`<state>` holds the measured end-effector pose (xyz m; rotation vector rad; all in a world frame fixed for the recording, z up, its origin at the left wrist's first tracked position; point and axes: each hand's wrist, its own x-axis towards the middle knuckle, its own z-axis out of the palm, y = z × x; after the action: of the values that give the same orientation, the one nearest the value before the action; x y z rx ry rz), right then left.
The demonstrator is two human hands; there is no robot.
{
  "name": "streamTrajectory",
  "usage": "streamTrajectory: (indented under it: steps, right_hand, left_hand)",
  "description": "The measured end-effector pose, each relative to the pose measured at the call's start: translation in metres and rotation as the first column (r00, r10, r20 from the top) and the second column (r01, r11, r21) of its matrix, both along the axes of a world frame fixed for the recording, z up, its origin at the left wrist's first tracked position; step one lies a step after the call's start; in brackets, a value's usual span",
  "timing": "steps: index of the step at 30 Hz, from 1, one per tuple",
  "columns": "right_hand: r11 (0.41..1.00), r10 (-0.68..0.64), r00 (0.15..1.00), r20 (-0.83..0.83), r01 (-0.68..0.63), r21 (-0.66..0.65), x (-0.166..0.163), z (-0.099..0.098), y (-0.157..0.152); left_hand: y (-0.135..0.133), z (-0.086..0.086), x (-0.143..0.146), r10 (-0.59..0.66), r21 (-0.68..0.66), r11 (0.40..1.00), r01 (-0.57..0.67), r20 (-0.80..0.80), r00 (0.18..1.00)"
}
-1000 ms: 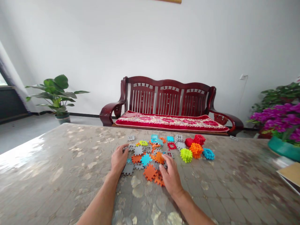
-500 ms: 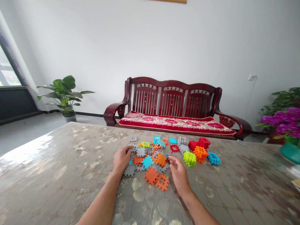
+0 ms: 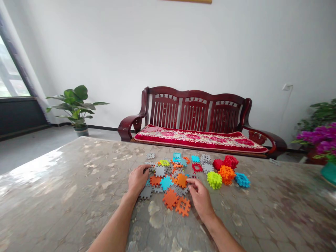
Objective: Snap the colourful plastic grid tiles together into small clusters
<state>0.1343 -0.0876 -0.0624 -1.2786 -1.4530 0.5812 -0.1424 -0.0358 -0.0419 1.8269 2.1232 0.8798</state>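
Observation:
A loose pile of interlocking square tiles with toothed edges lies between my hands. My left hand [image 3: 138, 179] rests at the pile's left side, thumb and forefinger apart beside the grey tiles [image 3: 160, 171]. At the right side, my right hand [image 3: 201, 196] reaches in with parted fingers, its fingertips at the edge of an orange tile [image 3: 181, 180]. A light blue tile [image 3: 166, 182] lies left of that one. Nearer to me are a darker orange tile [image 3: 170, 198] and an orange window tile [image 3: 183, 206]. A grey tile [image 3: 146, 192] lies below my left hand.
Assembled cubes stand right of the pile: a lime green cube [image 3: 214, 180], an orange cube [image 3: 226, 174], red cubes [image 3: 231, 162] and a blue piece [image 3: 242, 180]. A patterned cloth covers the table [image 3: 78, 196]. Beyond it stands a wooden bench [image 3: 193, 112].
My right hand has shifted slightly left, its fingertips now at the orange tile. My left hand stays at the pile's left edge. The whole view has moved a little.

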Motion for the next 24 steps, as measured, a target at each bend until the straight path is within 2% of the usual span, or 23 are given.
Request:
streamTrajectory:
  steps: [5,10,13,24]
  right_hand:
    - [1.0,-0.007,0.999,-0.036,0.006,-0.02,0.0011,0.0,-0.001]
    - [0.999,0.035,0.999,0.023,-0.035,-0.008,-0.0022,0.0047,-0.0039]
    - [0.998,0.056,0.998,0.04,-0.055,-0.023,-0.0033,0.007,-0.005]
    - [0.992,0.112,0.988,0.107,-0.106,-0.067,-0.0055,0.0067,-0.0067]
  left_hand:
    - [-0.0015,0.0036,0.0014,-0.004,-0.018,1.0,0.003,-0.022,1.0]
    - [-0.0048,0.0067,0.0038,-0.007,0.03,1.0,0.007,-0.007,1.0]
    - [-0.0047,0.0058,0.0041,-0.031,0.059,0.998,0.031,-0.008,0.999]
    - [0.0004,0.0004,0.0016,-0.048,0.036,0.998,0.048,-0.009,0.999]
